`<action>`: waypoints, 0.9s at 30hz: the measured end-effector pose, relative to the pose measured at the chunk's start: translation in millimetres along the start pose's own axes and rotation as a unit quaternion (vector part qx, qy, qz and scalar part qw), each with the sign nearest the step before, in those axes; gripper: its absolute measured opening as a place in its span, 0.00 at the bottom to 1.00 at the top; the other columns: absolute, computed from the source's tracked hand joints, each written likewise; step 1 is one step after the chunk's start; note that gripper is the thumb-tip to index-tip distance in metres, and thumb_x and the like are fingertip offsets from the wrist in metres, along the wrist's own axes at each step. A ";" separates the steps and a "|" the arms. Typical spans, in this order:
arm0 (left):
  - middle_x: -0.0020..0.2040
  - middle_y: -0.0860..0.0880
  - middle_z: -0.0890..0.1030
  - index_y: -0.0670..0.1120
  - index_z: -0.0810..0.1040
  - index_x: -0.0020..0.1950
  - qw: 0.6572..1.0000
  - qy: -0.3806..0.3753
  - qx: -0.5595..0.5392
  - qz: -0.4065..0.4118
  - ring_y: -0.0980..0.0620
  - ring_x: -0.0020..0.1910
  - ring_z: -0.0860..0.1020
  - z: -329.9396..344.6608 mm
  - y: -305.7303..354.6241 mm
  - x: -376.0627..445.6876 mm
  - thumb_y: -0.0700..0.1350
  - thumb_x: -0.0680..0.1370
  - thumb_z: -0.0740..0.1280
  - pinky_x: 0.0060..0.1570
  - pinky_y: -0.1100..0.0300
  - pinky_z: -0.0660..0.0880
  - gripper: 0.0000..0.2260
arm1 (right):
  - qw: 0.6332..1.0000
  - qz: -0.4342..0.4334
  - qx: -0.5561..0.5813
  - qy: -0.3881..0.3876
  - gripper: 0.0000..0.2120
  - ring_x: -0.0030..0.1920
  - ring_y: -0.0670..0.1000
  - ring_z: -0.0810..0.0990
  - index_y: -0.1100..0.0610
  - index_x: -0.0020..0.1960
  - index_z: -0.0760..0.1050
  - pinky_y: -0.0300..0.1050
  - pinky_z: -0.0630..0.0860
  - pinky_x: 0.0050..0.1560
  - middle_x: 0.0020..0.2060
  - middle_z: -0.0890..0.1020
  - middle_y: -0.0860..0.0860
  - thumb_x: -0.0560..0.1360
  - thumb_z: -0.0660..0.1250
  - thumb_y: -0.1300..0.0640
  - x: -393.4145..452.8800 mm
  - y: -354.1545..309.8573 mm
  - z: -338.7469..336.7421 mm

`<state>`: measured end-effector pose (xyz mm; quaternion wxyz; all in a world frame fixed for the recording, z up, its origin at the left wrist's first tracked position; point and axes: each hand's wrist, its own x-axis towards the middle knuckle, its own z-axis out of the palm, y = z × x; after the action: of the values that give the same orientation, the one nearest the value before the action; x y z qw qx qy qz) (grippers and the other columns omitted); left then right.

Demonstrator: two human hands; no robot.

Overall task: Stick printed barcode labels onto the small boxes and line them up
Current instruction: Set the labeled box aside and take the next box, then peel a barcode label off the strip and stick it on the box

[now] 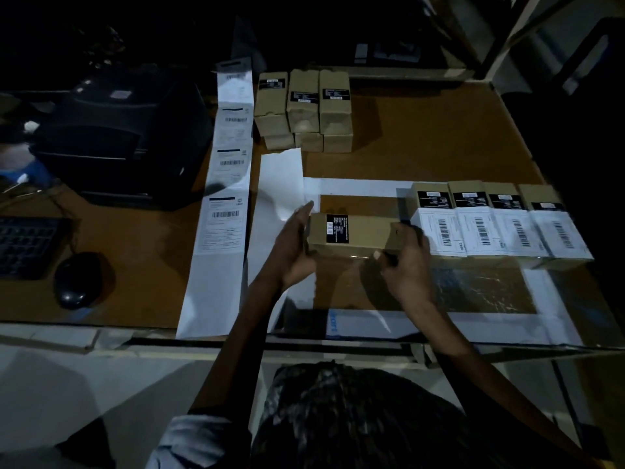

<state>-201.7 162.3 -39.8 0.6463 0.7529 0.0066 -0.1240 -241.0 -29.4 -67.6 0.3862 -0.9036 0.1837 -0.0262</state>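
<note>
On the dim brown bench [422,147], I hold a small box [351,233] lengthwise near the front edge, my left hand [297,245] and right hand [404,262] curled round its ends, just beside four labelled boxes [490,221] toward the right edge.

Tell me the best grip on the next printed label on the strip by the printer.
Take the nearest printed label at its bottom corner, coming from the right edge of the strip. It lies flat on its backing, so only a peeled corner offers purchase, and the printer crowds the left. Both hands hold a box now.
</note>
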 end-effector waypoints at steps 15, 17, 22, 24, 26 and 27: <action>0.58 0.45 0.82 0.40 0.80 0.58 0.961 0.118 0.164 0.191 0.50 0.51 0.82 -146.3 -50.2 6.5 0.38 0.78 0.68 0.41 0.66 0.76 0.09 | 0.991 -0.073 0.101 -0.041 0.11 0.50 0.45 0.80 0.50 0.58 0.79 0.44 0.81 0.51 0.57 0.81 0.48 0.79 0.68 0.63 -48.9 -129.3 63.4; 0.61 0.44 0.81 0.39 0.80 0.58 0.961 0.102 0.171 0.192 0.49 0.54 0.82 -167.7 -58.1 7.2 0.35 0.78 0.68 0.41 0.70 0.74 0.09 | 0.985 -0.042 0.130 -0.102 0.12 0.43 0.45 0.83 0.47 0.55 0.80 0.40 0.81 0.37 0.55 0.80 0.45 0.79 0.68 0.63 -54.3 -143.4 91.3; 0.66 0.43 0.79 0.41 0.80 0.61 0.969 0.049 0.177 0.166 0.49 0.63 0.78 -193.1 -81.7 4.3 0.35 0.78 0.69 0.49 0.74 0.74 0.12 | 0.983 0.050 0.128 -0.119 0.10 0.33 0.53 0.85 0.59 0.58 0.82 0.45 0.82 0.32 0.47 0.86 0.52 0.78 0.72 0.60 -59.4 -159.4 149.8; 0.67 0.46 0.78 0.45 0.80 0.63 0.973 0.036 0.197 0.116 0.51 0.63 0.77 -195.8 -88.6 3.4 0.37 0.78 0.69 0.51 0.75 0.73 0.13 | 0.984 0.071 0.116 -0.111 0.06 0.32 0.50 0.85 0.56 0.53 0.83 0.45 0.83 0.33 0.41 0.86 0.52 0.76 0.73 0.58 -61.5 -161.7 160.6; 0.68 0.48 0.77 0.45 0.79 0.64 0.974 0.015 0.199 0.103 0.52 0.64 0.76 -197.3 -92.1 1.9 0.35 0.78 0.70 0.54 0.74 0.73 0.16 | 0.984 0.086 0.115 -0.101 0.05 0.31 0.47 0.84 0.53 0.51 0.83 0.40 0.79 0.29 0.40 0.86 0.51 0.75 0.75 0.57 -63.2 -161.5 167.9; 0.68 0.48 0.77 0.44 0.79 0.65 0.975 0.010 0.195 0.109 0.51 0.65 0.76 -198.0 -93.3 2.3 0.34 0.77 0.70 0.57 0.70 0.74 0.16 | 0.983 0.096 0.124 -0.098 0.06 0.30 0.47 0.84 0.53 0.51 0.83 0.38 0.76 0.27 0.40 0.86 0.51 0.74 0.75 0.58 -63.2 -161.2 170.5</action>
<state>-180.0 370.3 -104.3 0.4968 0.8617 -0.0934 -0.0442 -217.3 212.4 -67.0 0.5118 -0.8251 0.2264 0.0777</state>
